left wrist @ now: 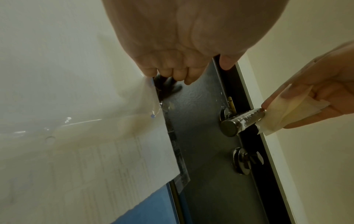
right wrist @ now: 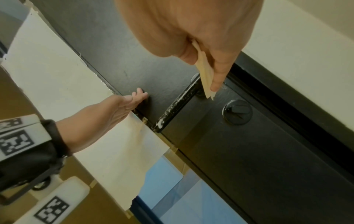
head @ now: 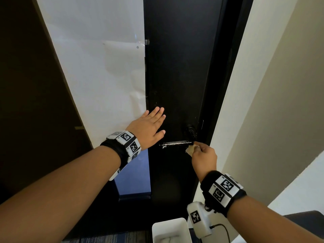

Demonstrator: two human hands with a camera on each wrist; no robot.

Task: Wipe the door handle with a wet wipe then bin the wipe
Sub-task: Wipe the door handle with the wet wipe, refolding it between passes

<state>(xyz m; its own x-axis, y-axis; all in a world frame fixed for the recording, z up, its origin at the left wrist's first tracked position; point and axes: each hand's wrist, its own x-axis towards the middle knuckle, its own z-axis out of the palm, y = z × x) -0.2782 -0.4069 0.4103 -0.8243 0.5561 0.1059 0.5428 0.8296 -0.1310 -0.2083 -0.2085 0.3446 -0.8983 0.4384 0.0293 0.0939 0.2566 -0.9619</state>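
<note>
A black door point(head: 178, 67) fills the middle of the head view, with a large white paper sheet point(head: 98, 67) taped over its left part and a pale wall point(head: 280, 85) to the right of the dark frame. At the bottom edge of the head view a white bin point(head: 171, 230) is seen, directly below the handle; neither wrist view includes it. The thumb-turn lock point(right wrist: 237, 112) is only a dark glint in the head view, but it is shown plainly by both wrist views as a round fitting beside the handle. A strip of blue point(right wrist: 164, 174) is exposed where the paper ends.

The left hand point(head: 149, 127) is laid flat against the door, fingers straight and close together, its heel over the paper's edge and its fingertips on bare black surface. The right hand point(head: 204, 157) is held at the frame end of the door handle point(head: 177, 143), where the folded wet wipe point(left wrist: 283, 116) is pinched between thumb and fingers. In the left wrist view the wipe's lower edge is seen touching the bar near its mount; white smears along the bar are shown there and in the right wrist view.

The handle's free end is left uncovered, and open door surface lies between it and the left hand. Little room is left between the right hand and the frame.
</note>
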